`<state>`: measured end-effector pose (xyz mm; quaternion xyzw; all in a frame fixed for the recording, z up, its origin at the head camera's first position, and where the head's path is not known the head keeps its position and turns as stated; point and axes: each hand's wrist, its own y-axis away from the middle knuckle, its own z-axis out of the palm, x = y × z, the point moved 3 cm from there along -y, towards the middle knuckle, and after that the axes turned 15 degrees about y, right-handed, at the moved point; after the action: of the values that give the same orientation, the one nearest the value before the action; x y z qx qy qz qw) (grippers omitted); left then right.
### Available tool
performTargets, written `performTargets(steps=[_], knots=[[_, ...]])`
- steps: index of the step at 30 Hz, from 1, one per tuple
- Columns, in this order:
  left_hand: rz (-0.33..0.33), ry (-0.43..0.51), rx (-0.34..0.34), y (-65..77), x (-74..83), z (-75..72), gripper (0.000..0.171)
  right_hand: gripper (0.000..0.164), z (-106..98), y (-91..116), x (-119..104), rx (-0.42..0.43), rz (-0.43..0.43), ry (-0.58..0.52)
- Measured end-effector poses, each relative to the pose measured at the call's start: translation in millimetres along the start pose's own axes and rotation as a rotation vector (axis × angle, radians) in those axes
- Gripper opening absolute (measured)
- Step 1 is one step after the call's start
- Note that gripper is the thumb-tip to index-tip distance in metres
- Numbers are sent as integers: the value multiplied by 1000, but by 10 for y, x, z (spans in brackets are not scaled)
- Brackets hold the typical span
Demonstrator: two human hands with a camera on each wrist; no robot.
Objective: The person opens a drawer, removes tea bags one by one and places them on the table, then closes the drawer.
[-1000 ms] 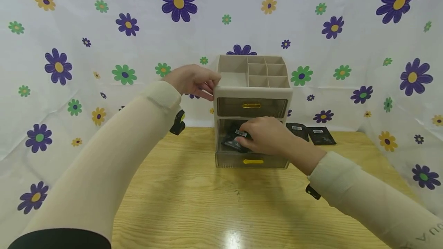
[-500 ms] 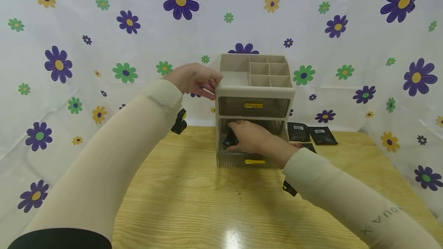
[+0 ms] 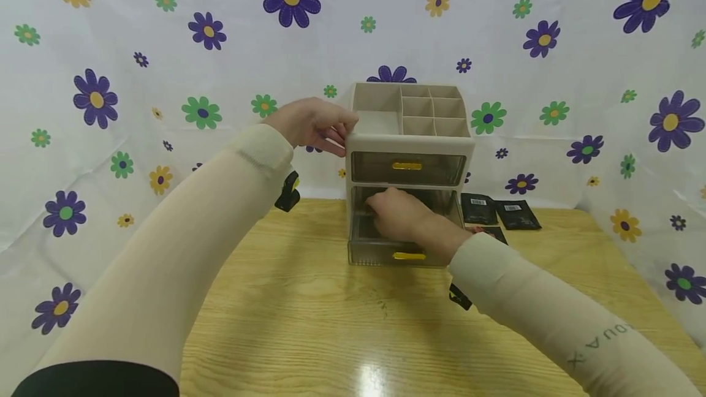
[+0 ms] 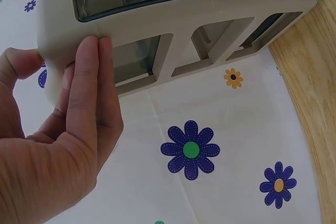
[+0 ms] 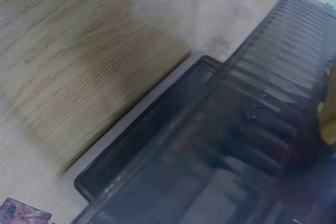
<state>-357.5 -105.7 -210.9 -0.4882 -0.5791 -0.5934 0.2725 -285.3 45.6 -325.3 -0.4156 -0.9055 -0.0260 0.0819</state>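
Note:
A beige desktop drawer organizer [image 3: 410, 144] stands on the table against the cloth. My left hand [image 3: 317, 122] grips its upper left corner; in the left wrist view, straight fingers [image 4: 86, 87] press its side while the thumb lies round the corner. The lower smoky see-through drawer [image 3: 375, 253] is pulled out. My right hand [image 3: 398, 212] reaches inside this drawer with fingers bent, and the fingertips are hidden against its dark interior; I cannot tell whether they hold a packet. The right wrist view looks at the drawer's ribbed wall [image 5: 252, 93] from close by, blurred.
To the organizer's right lie flat black packets [image 3: 518, 215], two with white labels, and one closer with red print [image 3: 493, 234]. The upper drawer [image 3: 408, 167] is closed. Top compartments [image 3: 433, 108] are divided. A flowered cloth [image 3: 220, 78] hangs behind the wooden table [image 3: 309, 299].
My right hand has moved left and deeper into the open drawer. The black packets seen there earlier no longer show. My left hand keeps its grip on the corner; the view has shifted slightly.

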Motion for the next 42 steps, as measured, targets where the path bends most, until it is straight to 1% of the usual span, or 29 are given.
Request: performTargets(steps=[4, 7, 12, 15, 17, 21, 23, 24, 26, 29, 33, 36, 39, 42], knots=[[10, 4, -3, -2, 25, 8, 35, 22, -118, 63, 49, 115, -7, -16], [11, 11, -6, -12, 33, 11, 35, 25, -205, 153, 77, 159, -15, -13], [-4, 26, -5, -3, 1, -14, 38, 25, -340, 341, 110, 205, -13, -49], [1, 43, -11, -5, 9, -8, 39, 25, -419, 484, 171, 271, -12, -29], [5, 67, -16, 0, -12, -29, 39, 25, -451, 580, 200, 354, -36, -3], [25, 84, -30, 11, -33, -48, 38, 24, -488, 794, 305, 602, -122, 68], [30, 89, -35, 16, -38, -56, 38, 24, -496, 893, 364, 710, -165, 103], [33, 94, -35, 17, -40, -61, 37, 24, -497, 935, 396, 751, -178, 122], [36, 102, -36, 22, -41, -72, 37, 24, -497, 1014, 460, 809, -193, 143], [44, 105, -42, 28, -33, -71, 37, 24, -488, 1134, 565, 878, -187, 177], [47, 93, -36, 37, -15, -55, 35, 24, -427, 1265, 719, 935, -180, 235], [42, 83, -19, 44, -4, -49, 33, 23, -361, 1355, 856, 928, -176, 275], [42, 77, -10, 47, 9, -38, 32, 21, -276, 1440, 1030, 886, -151, 303], [41, 80, -1, 41, 14, -29, 33, 19, -157, 1509, 1219, 822, -119, 334]])
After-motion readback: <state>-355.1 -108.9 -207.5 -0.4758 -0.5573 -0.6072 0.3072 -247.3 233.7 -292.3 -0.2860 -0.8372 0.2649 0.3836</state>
